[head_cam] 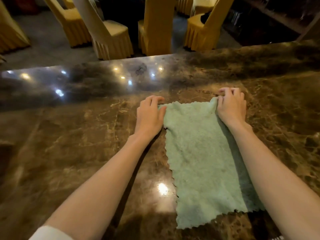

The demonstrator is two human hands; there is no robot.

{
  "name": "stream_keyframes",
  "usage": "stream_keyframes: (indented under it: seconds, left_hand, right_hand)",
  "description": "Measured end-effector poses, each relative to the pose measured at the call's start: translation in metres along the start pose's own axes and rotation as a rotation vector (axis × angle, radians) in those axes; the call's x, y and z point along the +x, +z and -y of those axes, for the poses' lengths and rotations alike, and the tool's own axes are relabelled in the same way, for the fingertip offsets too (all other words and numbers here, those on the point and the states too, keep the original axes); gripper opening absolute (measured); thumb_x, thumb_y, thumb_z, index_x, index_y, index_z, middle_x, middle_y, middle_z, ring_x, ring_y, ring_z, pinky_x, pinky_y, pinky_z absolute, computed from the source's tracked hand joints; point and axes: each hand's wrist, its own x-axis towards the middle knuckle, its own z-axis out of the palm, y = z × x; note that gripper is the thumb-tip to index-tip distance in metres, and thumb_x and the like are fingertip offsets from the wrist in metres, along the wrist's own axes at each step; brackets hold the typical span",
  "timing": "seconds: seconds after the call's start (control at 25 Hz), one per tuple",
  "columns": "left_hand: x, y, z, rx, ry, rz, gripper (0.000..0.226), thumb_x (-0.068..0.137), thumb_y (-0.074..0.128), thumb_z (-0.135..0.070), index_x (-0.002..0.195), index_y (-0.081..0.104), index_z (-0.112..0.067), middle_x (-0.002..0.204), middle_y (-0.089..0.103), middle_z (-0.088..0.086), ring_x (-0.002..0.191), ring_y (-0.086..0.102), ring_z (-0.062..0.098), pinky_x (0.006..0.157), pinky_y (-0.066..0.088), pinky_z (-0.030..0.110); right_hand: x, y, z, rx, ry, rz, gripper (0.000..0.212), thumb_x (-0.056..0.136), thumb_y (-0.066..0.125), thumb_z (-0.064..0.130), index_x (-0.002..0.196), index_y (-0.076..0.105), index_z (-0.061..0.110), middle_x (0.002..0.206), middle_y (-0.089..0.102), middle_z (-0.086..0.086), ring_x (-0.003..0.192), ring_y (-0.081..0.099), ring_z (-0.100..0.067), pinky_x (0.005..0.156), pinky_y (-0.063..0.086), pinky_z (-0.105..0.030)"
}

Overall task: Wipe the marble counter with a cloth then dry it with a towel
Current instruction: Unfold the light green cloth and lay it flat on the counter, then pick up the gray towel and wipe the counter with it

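A pale green cloth (204,156) with a scalloped edge lies spread flat on the brown marble counter (78,144). It reaches from my hands back toward my body. My left hand (149,116) pinches the cloth's far left corner between thumb and fingers. My right hand (232,106) grips the far right corner, and the fabric bunches up there under my curled fingers. Both forearms stretch out over the counter on either side of the cloth.
The counter's far edge (121,59) runs across the view, with ceiling lights mirrored in its polished top. Beyond it stand several chairs in yellow covers (110,37) around a dark table. Dark shelving (270,19) sits at the far right.
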Motion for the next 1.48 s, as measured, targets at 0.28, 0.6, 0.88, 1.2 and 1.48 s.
stream_keyframes:
  seconds: [0.28,0.6,0.88,1.2,1.48]
  left_hand:
    - [-0.126,-0.138,0.104,-0.031,-0.047,-0.23,0.019,0.086,0.06,-0.028,0.104,0.063,-0.027,0.114,0.06,-0.008,0.108,0.052,0.004,0.098,0.034,0.016]
    - [-0.262,-0.289,0.283,0.305,-0.715,-0.43,0.029,0.09,0.057,-0.024,0.115,0.062,-0.011,0.127,0.057,0.011,0.12,0.05,0.029,0.103,0.035,0.034]
    - [-0.27,-0.308,0.34,0.429,-0.812,-0.362,0.042,0.093,0.045,-0.04,0.128,0.051,-0.016,0.139,0.049,0.006,0.132,0.04,0.025,0.111,0.023,0.04]
    - [-0.274,-0.306,0.345,0.474,-0.775,-0.367,0.041,0.093,0.043,-0.04,0.127,0.049,-0.018,0.138,0.048,0.005,0.131,0.04,0.024,0.109,0.023,0.041]
    - [-0.273,-0.307,0.344,0.461,-0.778,-0.353,0.043,0.093,0.044,-0.038,0.129,0.05,-0.015,0.138,0.047,0.01,0.131,0.039,0.028,0.109,0.022,0.044]
  right_hand:
    - [-0.056,-0.026,0.139,0.416,-0.321,0.095,0.016,0.089,0.062,0.028,0.104,0.062,0.022,0.102,0.066,-0.005,0.088,0.06,-0.015,0.075,0.048,-0.029]
    - [-0.194,0.002,0.358,0.696,-0.571,0.58,0.007,0.082,0.071,0.03,0.077,0.067,0.027,0.069,0.065,0.009,0.069,0.061,-0.012,0.07,0.048,-0.028]
    - [-0.264,0.05,0.516,0.588,-0.768,0.667,0.03,0.075,0.076,0.034,0.102,0.067,0.025,0.093,0.069,0.004,0.093,0.064,-0.019,0.079,0.052,-0.035]
    - [-0.292,0.073,0.565,0.448,-1.002,0.403,0.026,0.093,0.055,0.034,0.106,0.069,0.016,0.107,0.055,-0.01,0.1,0.05,-0.028,0.078,0.044,-0.037]
    - [-0.202,-0.015,0.561,0.958,-0.608,0.036,0.023,0.098,0.045,0.022,0.107,0.063,0.01,0.069,0.064,0.014,0.068,0.063,-0.007,0.066,0.049,-0.023]
